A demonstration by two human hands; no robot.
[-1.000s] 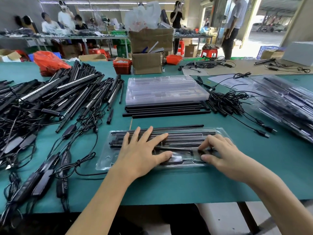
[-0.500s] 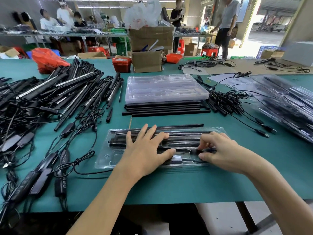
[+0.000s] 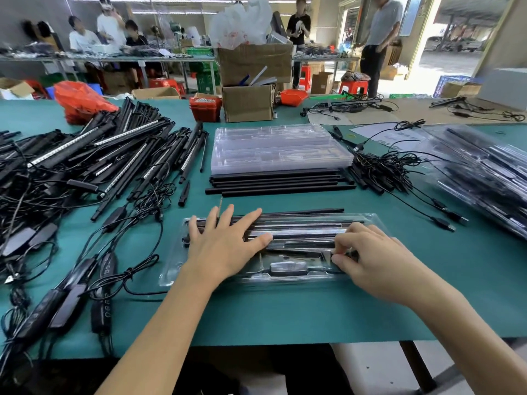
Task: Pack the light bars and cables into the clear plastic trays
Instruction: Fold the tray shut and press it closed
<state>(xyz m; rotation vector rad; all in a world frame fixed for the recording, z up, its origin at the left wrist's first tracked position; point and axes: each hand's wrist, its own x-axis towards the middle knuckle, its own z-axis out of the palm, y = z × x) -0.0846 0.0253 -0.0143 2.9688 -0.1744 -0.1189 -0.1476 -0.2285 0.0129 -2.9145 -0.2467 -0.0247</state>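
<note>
A clear tray (image 3: 368,223) lay on the green table (image 3: 285,315), near its front edge, with black light bars (image 3: 299,228) resting lengthwise in its channels. The left hand (image 3: 225,246) lay flat on the tray's left half, fingers straight and spread, pressing down on the bars. The right hand (image 3: 370,260) sat at the tray's right half, its fingers curled and its fingertips (image 3: 338,246) pinching at something small in the lower channel; what it was could not be told. One loose bar (image 3: 308,211) lay just beyond the tray's far edge. Farther off, a stack of empty trays (image 3: 279,149) stood behind a row of black rods (image 3: 273,182). A heap of bars and cables (image 3: 85,166) crowded the left side, and tangled cables (image 3: 399,169) and packed trays (image 3: 484,175) crowded the right. Bare green cloth showed between the tray and the table's near edge.
</note>
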